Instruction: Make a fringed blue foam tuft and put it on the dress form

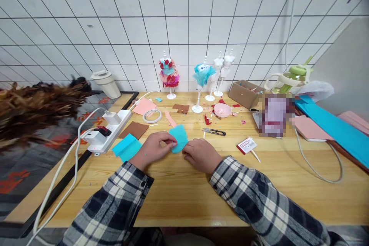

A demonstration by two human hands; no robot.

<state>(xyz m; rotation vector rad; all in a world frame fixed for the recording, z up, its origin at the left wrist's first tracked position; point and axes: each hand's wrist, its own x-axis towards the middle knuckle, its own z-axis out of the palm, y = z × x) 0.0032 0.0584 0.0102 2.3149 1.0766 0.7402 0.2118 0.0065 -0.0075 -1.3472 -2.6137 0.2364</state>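
A small blue piece of crepe paper (179,138) is held between my two hands, just over the wooden table. My left hand (157,147) pinches its left edge between thumb and forefinger. At the lower right edge, my right hand (201,154) has its fingers curled closed on the paper. A larger blue crepe paper sheet (127,148) lies beside my left wrist, with a brown paper piece (135,130) behind it. Thread snips (214,132) rest beyond my right hand. A roll of white tape (152,116) and a pink paper strip (170,119) lie behind the held piece.
Small dress forms stand at the back, one in a red and pink dress (169,75), one in blue paper (203,75). A pink bowl (222,110) and cardboard box (245,93) sit right of them. A power strip (111,132) with cables lies left; a lollipop (247,146) lies right.
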